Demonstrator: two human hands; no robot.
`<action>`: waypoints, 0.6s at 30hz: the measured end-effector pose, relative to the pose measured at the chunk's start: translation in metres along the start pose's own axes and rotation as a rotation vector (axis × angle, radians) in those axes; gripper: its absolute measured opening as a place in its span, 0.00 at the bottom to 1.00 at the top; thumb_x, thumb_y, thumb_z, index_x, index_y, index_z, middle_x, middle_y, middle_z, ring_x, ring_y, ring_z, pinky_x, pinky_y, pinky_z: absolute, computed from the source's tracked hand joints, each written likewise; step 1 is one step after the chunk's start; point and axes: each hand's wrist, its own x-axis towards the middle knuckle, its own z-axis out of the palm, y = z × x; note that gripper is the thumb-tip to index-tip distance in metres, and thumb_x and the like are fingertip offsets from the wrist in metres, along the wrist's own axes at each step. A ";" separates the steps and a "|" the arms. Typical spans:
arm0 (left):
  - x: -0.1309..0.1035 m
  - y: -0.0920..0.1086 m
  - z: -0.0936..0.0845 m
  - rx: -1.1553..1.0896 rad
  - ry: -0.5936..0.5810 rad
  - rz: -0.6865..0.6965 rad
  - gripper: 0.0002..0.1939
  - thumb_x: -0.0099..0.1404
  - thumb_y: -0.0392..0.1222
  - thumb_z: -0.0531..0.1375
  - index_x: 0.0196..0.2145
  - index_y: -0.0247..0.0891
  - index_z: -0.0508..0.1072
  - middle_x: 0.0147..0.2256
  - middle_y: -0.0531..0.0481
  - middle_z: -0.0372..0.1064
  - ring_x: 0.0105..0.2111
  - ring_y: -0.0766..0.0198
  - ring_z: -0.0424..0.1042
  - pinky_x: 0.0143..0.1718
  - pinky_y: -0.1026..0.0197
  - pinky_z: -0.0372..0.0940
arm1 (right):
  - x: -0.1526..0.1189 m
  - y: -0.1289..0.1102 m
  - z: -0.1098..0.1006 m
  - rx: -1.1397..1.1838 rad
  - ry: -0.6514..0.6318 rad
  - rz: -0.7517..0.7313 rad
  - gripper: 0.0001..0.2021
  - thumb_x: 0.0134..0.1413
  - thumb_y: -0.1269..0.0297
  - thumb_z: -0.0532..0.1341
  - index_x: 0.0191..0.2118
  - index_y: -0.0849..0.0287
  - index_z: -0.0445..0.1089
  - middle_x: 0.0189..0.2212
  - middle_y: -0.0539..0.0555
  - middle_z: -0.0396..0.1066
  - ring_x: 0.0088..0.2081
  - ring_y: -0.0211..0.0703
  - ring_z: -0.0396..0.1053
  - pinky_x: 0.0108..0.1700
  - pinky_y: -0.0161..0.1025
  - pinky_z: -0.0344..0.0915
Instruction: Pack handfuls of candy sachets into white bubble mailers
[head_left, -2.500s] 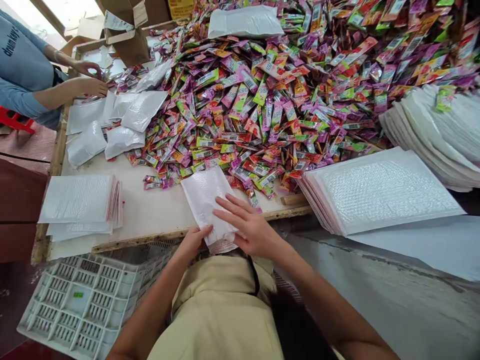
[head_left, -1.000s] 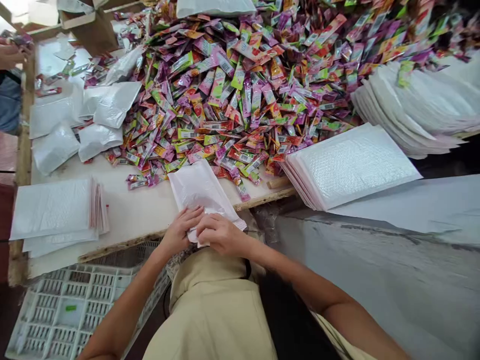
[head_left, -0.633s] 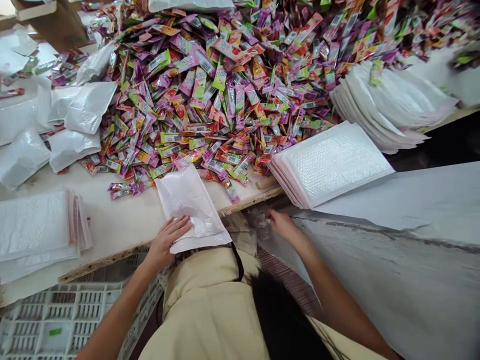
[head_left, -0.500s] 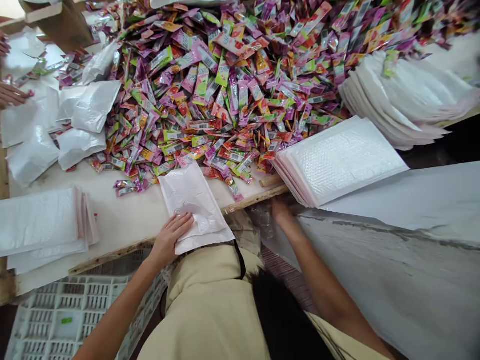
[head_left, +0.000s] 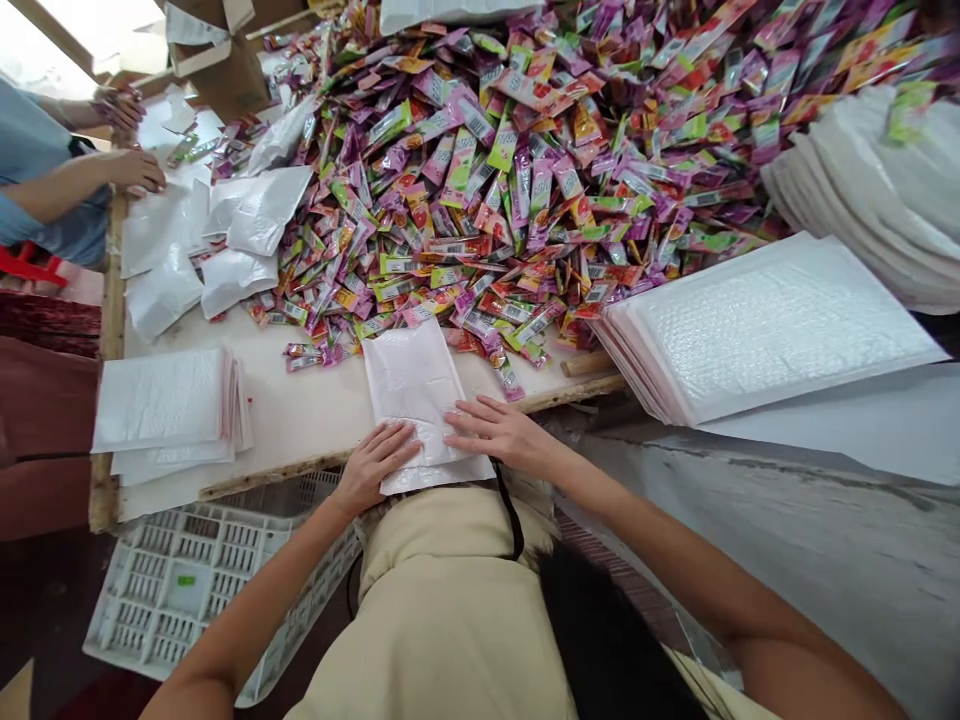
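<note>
A white padded mailer (head_left: pixel 416 370) lies at the table's front edge, close against my body, its lower end hanging toward me. On its left side rests my left hand (head_left: pixel 379 462), fingers stretched out flat. My right hand (head_left: pixel 504 432) lies on the mailer's right side, fingers extended and slightly apart. Just beyond the mailer spreads a big heap of small colourful sachets (head_left: pixel 480 200) in pink, purple, green and orange. Whether anything is inside the mailer, I cannot tell.
Stacked flat mailers lie at left (head_left: pixel 161 400) and at right (head_left: pixel 780 320); filled ones (head_left: pixel 266 215) sit back left. A co-worker's hands (head_left: pixel 135 168) are at the left edge. A cardboard box (head_left: pixel 225 75) stands behind. Below is a white plastic crate (head_left: pixel 187 580).
My right hand has come up from below the table edge onto the mailer's right side. My left hand stays on the mailer. The view has turned left, showing more of the co-worker.
</note>
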 end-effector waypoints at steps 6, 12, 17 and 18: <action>-0.006 0.001 0.003 -0.100 0.082 -0.063 0.22 0.72 0.43 0.52 0.61 0.43 0.66 0.59 0.42 0.66 0.62 0.56 0.62 0.63 0.48 0.57 | 0.002 0.013 0.025 0.129 0.041 -0.004 0.13 0.65 0.69 0.53 0.48 0.54 0.74 0.50 0.55 0.75 0.55 0.44 0.71 0.54 0.45 0.66; 0.012 -0.004 0.002 -0.239 0.298 -0.726 0.23 0.69 0.53 0.52 0.24 0.37 0.74 0.22 0.50 0.69 0.26 0.62 0.70 0.31 0.62 0.63 | 0.025 0.007 0.032 0.287 0.299 0.554 0.14 0.64 0.63 0.52 0.26 0.57 0.64 0.24 0.52 0.67 0.28 0.40 0.65 0.31 0.36 0.59; 0.042 -0.017 -0.002 -0.395 0.240 -1.068 0.27 0.64 0.58 0.55 0.15 0.37 0.61 0.15 0.56 0.48 0.19 0.69 0.53 0.22 0.64 0.47 | 0.048 0.010 0.024 0.299 0.253 0.900 0.11 0.56 0.63 0.53 0.23 0.56 0.56 0.21 0.49 0.62 0.26 0.39 0.60 0.30 0.36 0.54; 0.045 -0.018 -0.002 -0.411 0.235 -1.077 0.26 0.63 0.58 0.55 0.16 0.37 0.62 0.16 0.56 0.50 0.20 0.69 0.54 0.23 0.64 0.47 | 0.049 0.013 0.022 0.343 0.197 0.960 0.10 0.55 0.64 0.53 0.24 0.56 0.57 0.21 0.49 0.62 0.26 0.39 0.60 0.29 0.36 0.54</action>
